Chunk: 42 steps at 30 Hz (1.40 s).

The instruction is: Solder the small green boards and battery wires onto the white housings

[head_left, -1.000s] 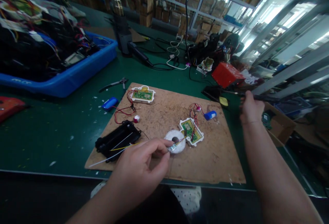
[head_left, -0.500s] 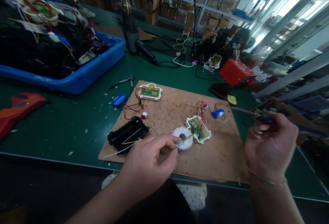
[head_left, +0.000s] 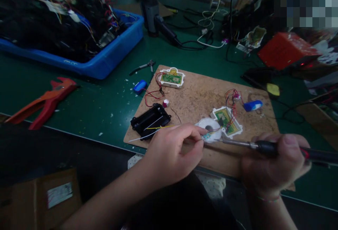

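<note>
My left hand (head_left: 176, 149) pinches a small circuit board (head_left: 206, 136) at the edge of a white round part (head_left: 210, 126). Thin yellow and white wires run from under that hand across a black plastic case (head_left: 150, 119). In my right hand (head_left: 280, 163) is a soldering iron (head_left: 266, 148), its tip close beside the small board; whether they touch I cannot tell. A green circuit board in a white frame (head_left: 227, 121) lies against the round part, wired in red and black to a blue battery (head_left: 252, 105). A second framed board (head_left: 172, 78) sits farther back, with another blue battery (head_left: 139, 86).
Everything lies on a brown work board (head_left: 200, 89) on a green table (head_left: 111, 93). Red-orange cutters (head_left: 50, 100) and small pliers (head_left: 144, 67) are at left. A blue bin (head_left: 105, 63) holds wired parts. A heat gun (head_left: 151, 15), red box (head_left: 287, 50) and yellow sponge (head_left: 273, 89) stand behind.
My right hand has brought the soldering iron left and down to the small circuit board. My left hand keeps its pinch. The view has tilted down and turned left.
</note>
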Tool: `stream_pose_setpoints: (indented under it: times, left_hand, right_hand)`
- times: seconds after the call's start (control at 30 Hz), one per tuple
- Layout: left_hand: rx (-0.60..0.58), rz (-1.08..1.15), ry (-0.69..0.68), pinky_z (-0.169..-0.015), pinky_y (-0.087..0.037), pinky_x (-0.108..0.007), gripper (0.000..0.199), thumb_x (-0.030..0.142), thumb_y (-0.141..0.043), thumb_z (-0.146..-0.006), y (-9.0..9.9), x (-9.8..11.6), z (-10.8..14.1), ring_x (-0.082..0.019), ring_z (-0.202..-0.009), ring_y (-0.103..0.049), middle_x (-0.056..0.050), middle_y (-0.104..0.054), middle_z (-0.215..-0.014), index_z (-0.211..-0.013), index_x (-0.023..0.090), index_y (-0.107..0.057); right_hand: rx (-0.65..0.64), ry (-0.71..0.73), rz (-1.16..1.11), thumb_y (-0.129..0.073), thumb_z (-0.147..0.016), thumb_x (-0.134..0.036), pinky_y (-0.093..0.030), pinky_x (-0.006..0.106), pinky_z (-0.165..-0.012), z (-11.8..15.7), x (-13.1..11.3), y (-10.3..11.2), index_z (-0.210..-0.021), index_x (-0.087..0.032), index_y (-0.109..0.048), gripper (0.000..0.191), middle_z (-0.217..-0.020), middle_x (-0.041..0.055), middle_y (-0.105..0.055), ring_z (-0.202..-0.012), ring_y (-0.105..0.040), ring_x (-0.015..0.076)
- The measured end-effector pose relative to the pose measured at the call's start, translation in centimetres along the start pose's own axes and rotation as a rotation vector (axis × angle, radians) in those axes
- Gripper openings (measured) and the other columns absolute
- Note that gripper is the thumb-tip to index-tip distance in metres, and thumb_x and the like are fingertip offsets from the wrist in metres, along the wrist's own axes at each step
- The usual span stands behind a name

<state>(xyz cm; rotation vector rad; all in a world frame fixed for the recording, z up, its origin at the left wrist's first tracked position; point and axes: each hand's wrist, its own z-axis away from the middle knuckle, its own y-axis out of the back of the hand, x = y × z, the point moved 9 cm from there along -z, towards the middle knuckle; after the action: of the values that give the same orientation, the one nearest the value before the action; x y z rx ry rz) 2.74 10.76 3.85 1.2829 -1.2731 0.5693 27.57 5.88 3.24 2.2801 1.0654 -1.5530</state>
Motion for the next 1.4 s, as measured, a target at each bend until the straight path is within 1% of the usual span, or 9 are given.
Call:
stream_pose_setpoints:
  times: [0.13, 0.33, 0.6, 0.8, 0.93, 1.03, 1.17, 1.3, 1.4]
  left_hand:
    - [0.000, -0.009, 0.002, -0.087, -0.058, -0.024, 0.021, 0.008, -0.068, -0.088, 0.10, -0.03, -0.02, -0.015, -0.104, -0.080, 0.004, -0.083, -0.110, -0.075, 0.021, -0.060]
    - [0.002, -0.023, -0.009, -0.081, -0.057, -0.022, 0.019, 0.008, -0.069, -0.088, 0.11, -0.08, -0.04, -0.014, -0.103, -0.080, 0.004, -0.083, -0.109, -0.078, 0.021, -0.062]
    - [0.007, -0.018, -0.015, -0.076, -0.056, -0.022, 0.018, 0.010, -0.069, -0.090, 0.19, -0.02, -0.01, -0.014, -0.103, -0.080, 0.003, -0.083, -0.106, -0.078, 0.021, -0.062]
    - [-0.001, -0.016, -0.004, -0.071, -0.053, -0.020, 0.017, 0.009, -0.069, -0.090, 0.10, -0.15, 0.12, -0.013, -0.103, -0.080, 0.003, -0.082, -0.107, -0.080, 0.021, -0.063]
    - [-0.013, -0.030, 0.003, -0.071, -0.053, -0.020, 0.016, 0.010, -0.069, -0.091, 0.02, -0.21, 0.09, -0.013, -0.105, -0.079, 0.003, -0.082, -0.106, -0.081, 0.021, -0.064]
    - [-0.015, -0.025, 0.011, -0.071, -0.053, -0.020, 0.015, 0.010, -0.069, -0.091, 0.00, -0.26, 0.05, -0.013, -0.104, -0.079, 0.003, -0.082, -0.105, -0.081, 0.021, -0.065]
    - [-0.015, -0.018, 0.008, -0.072, -0.053, -0.020, 0.015, 0.010, -0.069, -0.091, -0.01, -0.28, 0.08, -0.013, -0.105, -0.079, 0.003, -0.082, -0.106, -0.082, 0.021, -0.064]
    - [-0.017, -0.029, 0.008, -0.074, -0.054, -0.020, 0.015, 0.011, -0.068, -0.092, -0.03, -0.37, 0.19, -0.013, -0.107, -0.079, 0.003, -0.081, -0.107, -0.082, 0.021, -0.064]
    - [-0.013, -0.024, 0.005, -0.075, -0.054, -0.021, 0.014, 0.011, -0.069, -0.092, -0.01, -0.33, 0.29, -0.013, -0.107, -0.079, 0.003, -0.081, -0.104, -0.083, 0.022, -0.065]
  right_hand:
    - [-0.009, 0.020, 0.047, -0.067, -0.077, -0.027, -0.033, 0.024, -0.044, -0.05, -0.48, -0.55, -0.066, -0.021, -0.055, 0.017, -0.053, -0.0057, -0.047, -0.049, -0.047, 0.0117]
    - [0.002, 0.043, 0.103, -0.068, -0.071, -0.028, -0.032, 0.026, -0.043, 0.11, -1.06, -0.90, -0.061, -0.021, -0.053, 0.019, -0.049, -0.0054, -0.050, -0.046, -0.047, 0.0122]
    - [0.065, 0.092, 0.145, -0.068, -0.065, -0.032, -0.028, 0.029, -0.040, 0.21, -0.73, -0.76, -0.057, -0.023, -0.053, 0.020, -0.047, -0.0066, -0.048, -0.040, -0.042, 0.0121]
    - [0.040, 0.034, 0.137, -0.071, -0.065, -0.031, -0.032, 0.027, -0.043, 0.37, -0.70, -0.86, -0.059, -0.023, -0.055, 0.019, -0.049, -0.0070, -0.047, -0.044, -0.043, 0.0113]
    - [0.016, -0.010, 0.130, -0.073, -0.066, -0.029, -0.036, 0.025, -0.046, 0.52, -0.76, -0.90, -0.060, -0.021, -0.057, 0.019, -0.053, -0.0074, -0.047, -0.048, -0.046, 0.0093]
    - [0.000, -0.015, 0.125, -0.073, -0.066, -0.029, -0.036, 0.024, -0.046, 0.53, -0.82, -0.96, -0.060, -0.021, -0.058, 0.019, -0.053, -0.0069, -0.045, -0.050, -0.046, 0.0097]
    - [0.012, -0.022, 0.139, -0.074, -0.066, -0.029, -0.037, 0.025, -0.046, 0.55, -0.90, -0.85, -0.059, -0.021, -0.058, 0.019, -0.054, -0.0066, -0.047, -0.050, -0.046, 0.0099]
    - [0.006, -0.038, 0.148, -0.073, -0.065, -0.029, -0.036, 0.025, -0.045, 0.59, -0.76, -0.98, -0.060, -0.022, -0.057, 0.019, -0.054, -0.0067, -0.048, -0.049, -0.047, 0.0111]
    - [0.024, -0.006, 0.147, -0.073, -0.065, -0.030, -0.034, 0.025, -0.045, 0.51, -0.87, -0.81, -0.059, -0.022, -0.057, 0.018, -0.054, -0.0064, -0.048, -0.049, -0.046, 0.0107]
